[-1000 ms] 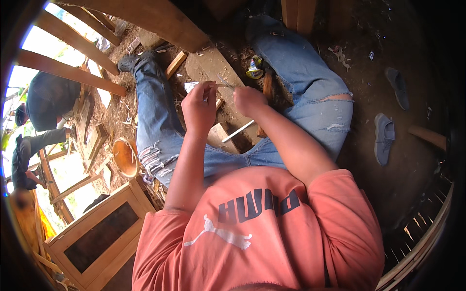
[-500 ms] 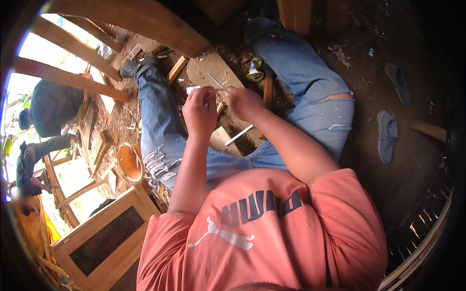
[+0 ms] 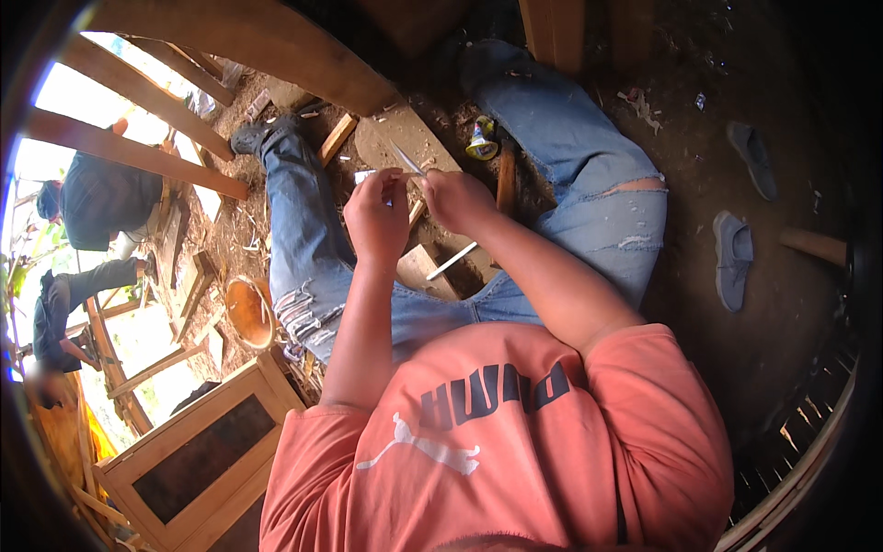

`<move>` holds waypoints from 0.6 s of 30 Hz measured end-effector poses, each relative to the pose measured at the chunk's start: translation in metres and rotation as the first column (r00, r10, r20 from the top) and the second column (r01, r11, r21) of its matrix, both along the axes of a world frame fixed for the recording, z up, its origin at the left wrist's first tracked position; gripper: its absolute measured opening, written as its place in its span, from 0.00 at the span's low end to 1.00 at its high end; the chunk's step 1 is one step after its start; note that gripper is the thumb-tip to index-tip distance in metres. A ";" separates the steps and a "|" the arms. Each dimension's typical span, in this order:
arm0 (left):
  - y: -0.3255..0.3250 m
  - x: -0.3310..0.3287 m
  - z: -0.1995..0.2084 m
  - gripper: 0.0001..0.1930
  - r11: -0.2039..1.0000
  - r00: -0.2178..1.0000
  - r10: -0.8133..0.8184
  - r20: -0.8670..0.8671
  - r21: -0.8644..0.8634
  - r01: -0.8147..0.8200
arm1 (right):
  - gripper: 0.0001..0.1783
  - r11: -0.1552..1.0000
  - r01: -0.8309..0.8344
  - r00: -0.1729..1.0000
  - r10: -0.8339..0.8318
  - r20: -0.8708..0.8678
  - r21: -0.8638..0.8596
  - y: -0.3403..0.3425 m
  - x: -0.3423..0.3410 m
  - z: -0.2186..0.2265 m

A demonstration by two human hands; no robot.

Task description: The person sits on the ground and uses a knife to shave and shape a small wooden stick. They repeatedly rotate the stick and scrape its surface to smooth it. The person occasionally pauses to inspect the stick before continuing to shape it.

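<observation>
Above my lap, my right hand point(image 3: 457, 199) is closed round a knife whose narrow, pointed blade point(image 3: 405, 157) slants up and away to the left. My left hand point(image 3: 377, 213) is beside it with bent fingers, pinching a small, thin sliver that I cannot make out clearly. The two hands nearly meet at the blade's base. Under the blade lies a flat wooden board point(image 3: 402, 132) on the ground. A thin white stick point(image 3: 452, 261) lies between my thighs, next to a short wood block point(image 3: 423, 267).
A crumpled yellow wrapper point(image 3: 481, 138) lies beside a wooden handle point(image 3: 506, 179) by my right leg. Grey shoes point(image 3: 732, 262) are at right. Wooden beams point(image 3: 267, 46) cross overhead left. An orange bucket point(image 3: 249, 313), a framed panel point(image 3: 207, 446) and two people point(image 3: 106, 198) are at left.
The knife blade has tipped slightly, while both hands stay almost in place. At left, a person in dark clothes has shifted, now showing more of the upper body.
</observation>
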State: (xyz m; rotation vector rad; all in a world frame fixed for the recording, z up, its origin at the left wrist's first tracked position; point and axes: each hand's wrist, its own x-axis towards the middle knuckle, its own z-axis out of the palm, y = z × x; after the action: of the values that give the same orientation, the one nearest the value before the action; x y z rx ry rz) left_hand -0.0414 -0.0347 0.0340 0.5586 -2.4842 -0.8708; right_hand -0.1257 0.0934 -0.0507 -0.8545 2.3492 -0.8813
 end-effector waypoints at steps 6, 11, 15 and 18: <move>-0.002 0.000 0.001 0.05 1.000 1.000 0.016 -0.001 0.011 -0.016 | 0.18 1.000 -0.001 1.000 0.001 0.021 -0.013 -0.001 -0.001 0.011; -0.004 -0.001 -0.002 0.05 0.998 0.998 0.048 0.033 0.031 -0.049 | 0.18 0.998 -0.019 1.000 0.020 -0.007 0.062 0.001 -0.008 -0.034; -0.005 -0.002 -0.001 0.05 0.993 0.998 0.055 -0.021 0.104 -0.052 | 0.19 0.999 -0.012 1.000 0.011 0.030 0.040 -0.003 -0.003 -0.010; -0.005 0.000 -0.001 0.05 0.999 1.000 0.024 0.008 0.046 -0.025 | 0.19 0.994 -0.050 0.999 0.048 0.020 0.093 0.000 -0.003 -0.025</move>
State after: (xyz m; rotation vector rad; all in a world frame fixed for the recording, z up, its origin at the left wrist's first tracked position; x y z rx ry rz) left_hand -0.0419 -0.0397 0.0332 0.6074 -2.4638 -0.9200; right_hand -0.1286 0.0933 -0.0755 -0.8587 2.3247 -0.7503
